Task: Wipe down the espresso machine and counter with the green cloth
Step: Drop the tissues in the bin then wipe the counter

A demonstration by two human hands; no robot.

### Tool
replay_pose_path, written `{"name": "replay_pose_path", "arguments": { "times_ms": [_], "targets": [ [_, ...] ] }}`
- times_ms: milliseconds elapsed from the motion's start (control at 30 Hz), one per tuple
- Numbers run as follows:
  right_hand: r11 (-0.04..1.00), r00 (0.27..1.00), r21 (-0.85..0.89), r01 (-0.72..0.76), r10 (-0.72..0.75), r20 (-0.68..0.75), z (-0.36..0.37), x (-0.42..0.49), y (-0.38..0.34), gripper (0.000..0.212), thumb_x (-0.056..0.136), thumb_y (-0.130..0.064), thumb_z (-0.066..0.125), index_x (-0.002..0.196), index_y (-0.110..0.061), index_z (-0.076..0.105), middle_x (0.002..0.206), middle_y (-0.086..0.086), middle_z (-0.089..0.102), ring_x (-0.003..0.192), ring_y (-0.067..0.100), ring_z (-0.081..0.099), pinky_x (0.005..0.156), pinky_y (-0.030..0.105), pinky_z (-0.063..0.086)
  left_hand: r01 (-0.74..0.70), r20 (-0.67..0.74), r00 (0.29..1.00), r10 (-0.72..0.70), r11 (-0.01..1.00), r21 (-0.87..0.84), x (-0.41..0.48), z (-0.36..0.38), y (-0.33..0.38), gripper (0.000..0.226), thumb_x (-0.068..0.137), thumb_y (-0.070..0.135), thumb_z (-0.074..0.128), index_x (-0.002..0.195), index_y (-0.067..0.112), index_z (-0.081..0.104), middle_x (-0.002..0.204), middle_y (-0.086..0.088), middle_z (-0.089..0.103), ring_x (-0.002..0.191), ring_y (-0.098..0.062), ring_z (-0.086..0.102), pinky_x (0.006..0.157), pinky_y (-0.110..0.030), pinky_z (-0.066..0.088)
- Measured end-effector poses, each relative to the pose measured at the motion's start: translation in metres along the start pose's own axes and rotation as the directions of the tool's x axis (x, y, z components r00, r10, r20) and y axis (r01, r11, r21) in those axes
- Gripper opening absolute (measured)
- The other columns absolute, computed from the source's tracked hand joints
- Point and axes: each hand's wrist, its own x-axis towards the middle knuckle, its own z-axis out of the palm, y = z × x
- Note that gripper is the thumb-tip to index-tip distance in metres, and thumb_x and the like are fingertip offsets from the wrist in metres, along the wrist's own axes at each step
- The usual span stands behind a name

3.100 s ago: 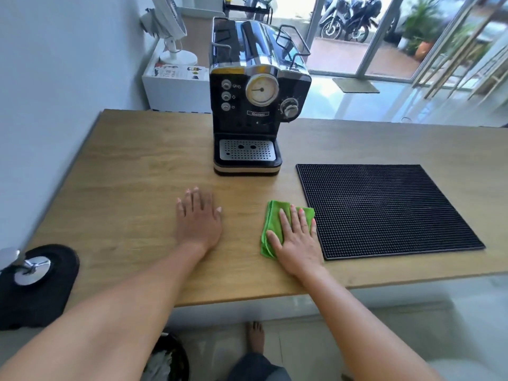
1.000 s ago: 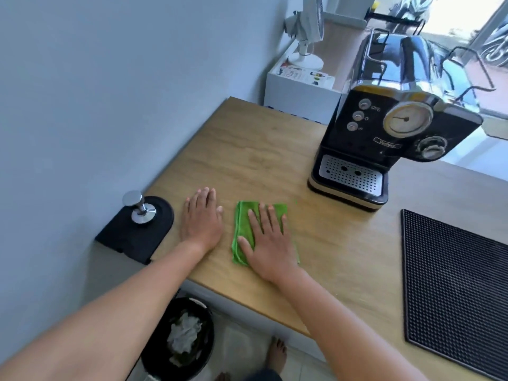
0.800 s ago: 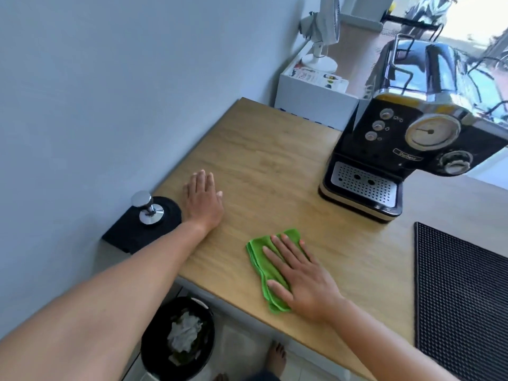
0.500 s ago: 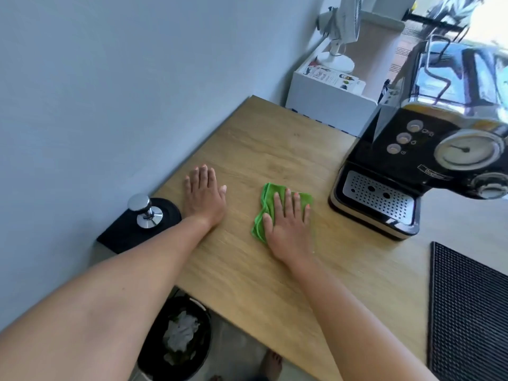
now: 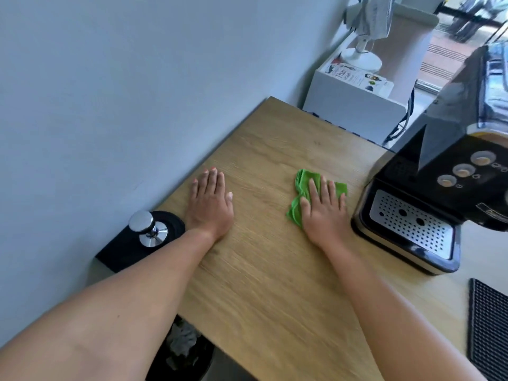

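Fingers (image 5: 313, 189) of the right hand (image 5: 324, 215) press flat atop the green cloth (image 5: 302, 178).

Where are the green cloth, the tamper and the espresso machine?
green cloth (image 5: 302, 184), head view, on the bunched edge beside the fingers.
tamper (image 5: 141, 221), head view, on its chrome knob top.
espresso machine (image 5: 409, 171), head view, on the black body beside the buttons.

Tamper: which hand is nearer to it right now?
Left. The left hand lies flat on the counter just right of the tamper; the right hand presses the cloth farther right, beside the machine.
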Motion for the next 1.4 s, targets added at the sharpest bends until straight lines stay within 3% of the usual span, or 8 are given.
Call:
{"name": "replay_pose_path", "arguments": {
  "times_ms": [133, 267, 433, 600, 767, 967, 1133, 1400],
  "targets": [
    [0.998, 0.997, 0.001, -0.057, 0.057, 0.046, 0.001, 0.058, -0.056, 0.066, 0.098, -0.056, 0.004, 0.155, -0.024, -0.005, 0.163, 0.004, -0.015, 0.149, 0.023, -0.017, 0.121, 0.049, -0.006, 0.005, -0.006, 1.000, -0.004, 1.000, 0.007, 0.001, 0.003, 0.000, 0.061, 0.100, 0.037, 0.017, 0.153, 0.010, 0.008, 0.162, -0.007, 0.005, 0.150, -0.020, -0.003, 0.122, -0.043, 0.003],
    [0.974, 0.972, -0.013, 0.225, -0.224, 0.073, 0.008, 0.039, -0.090, 0.064, 0.099, -0.056, 0.007, 0.155, -0.026, -0.003, 0.163, 0.003, -0.011, 0.149, 0.022, -0.014, 0.121, 0.046, -0.008, 0.005, -0.001, 1.000, -0.005, 1.000, 0.002, 0.000, 0.000, 0.000, 0.060, 0.100, 0.034, 0.018, 0.153, 0.008, 0.007, 0.162, -0.007, 0.004, 0.149, -0.019, -0.003, 0.122, -0.042, 0.002],
    [0.866, 0.862, -0.033, 0.499, -0.492, 0.120, 0.006, -0.027, -0.032, 0.059, 0.100, -0.058, 0.009, 0.154, -0.038, -0.002, 0.163, -0.009, -0.012, 0.148, 0.009, -0.020, 0.122, 0.041, -0.006, 0.006, -0.014, 1.000, -0.006, 1.000, -0.002, -0.001, -0.001, 0.001, 0.059, 0.100, 0.031, 0.019, 0.153, 0.007, 0.007, 0.162, -0.008, 0.004, 0.149, -0.020, -0.003, 0.122, -0.042, 0.003],
    [0.981, 0.982, -0.062, 0.186, -0.182, 0.053, -0.008, 0.037, -0.004, 0.062, 0.098, -0.060, 0.004, 0.154, -0.034, -0.007, 0.161, -0.005, -0.018, 0.147, 0.014, -0.021, 0.122, 0.042, -0.006, 0.011, -0.008, 1.000, -0.011, 1.000, -0.006, 0.000, 0.003, 0.000, 0.059, 0.100, 0.031, 0.015, 0.153, 0.007, 0.004, 0.162, -0.007, -0.001, 0.149, -0.020, -0.008, 0.122, -0.043, 0.002],
    [1.000, 0.999, 0.006, -0.003, 0.002, 0.050, -0.006, 0.125, -0.071, 0.066, 0.097, -0.057, 0.007, 0.156, -0.027, -0.002, 0.163, 0.002, -0.013, 0.150, 0.021, -0.014, 0.120, 0.048, -0.008, 0.012, -0.025, 1.000, -0.012, 1.000, -0.018, 0.000, 0.003, -0.001, 0.058, 0.100, 0.030, 0.016, 0.153, 0.008, 0.003, 0.162, -0.007, -0.003, 0.149, -0.019, -0.010, 0.122, -0.042, 0.000],
    [0.937, 0.933, -0.014, 0.350, -0.347, 0.099, 0.003, 0.109, -0.129, 0.062, 0.099, -0.056, 0.012, 0.156, -0.032, 0.004, 0.164, -0.002, -0.007, 0.150, 0.018, -0.011, 0.121, 0.045, -0.008, 0.056, -0.023, 0.998, -0.056, 0.998, -0.027, 0.001, 0.001, 0.002, 0.059, 0.100, 0.029, 0.021, 0.153, 0.005, 0.009, 0.162, -0.010, 0.002, 0.149, -0.021, -0.006, 0.122, -0.042, -0.002],
    [0.778, 0.779, -0.071, 0.624, -0.614, 0.124, 0.002, 0.051, -0.067, 0.059, 0.099, -0.060, 0.008, 0.153, -0.042, -0.003, 0.162, -0.011, -0.013, 0.148, 0.012, -0.017, 0.122, 0.041, -0.008, 0.129, -0.031, 0.991, -0.130, 0.991, -0.031, 0.002, -0.001, 0.001, 0.061, 0.099, 0.031, 0.018, 0.152, 0.002, 0.007, 0.161, -0.014, 0.001, 0.149, -0.024, -0.006, 0.122, -0.044, 0.000],
    [0.992, 0.992, -0.045, 0.116, -0.113, 0.056, -0.009, 0.146, -0.068, 0.066, 0.096, -0.062, 0.006, 0.155, -0.033, -0.002, 0.163, 0.000, -0.012, 0.150, 0.020, -0.013, 0.121, 0.049, -0.005, 0.130, -0.021, 0.991, -0.130, 0.991, -0.031, 0.001, 0.001, 0.001, 0.061, 0.098, 0.030, 0.014, 0.152, 0.003, 0.003, 0.161, -0.013, -0.004, 0.149, -0.023, -0.010, 0.121, -0.043, -0.002]
  ]
}}
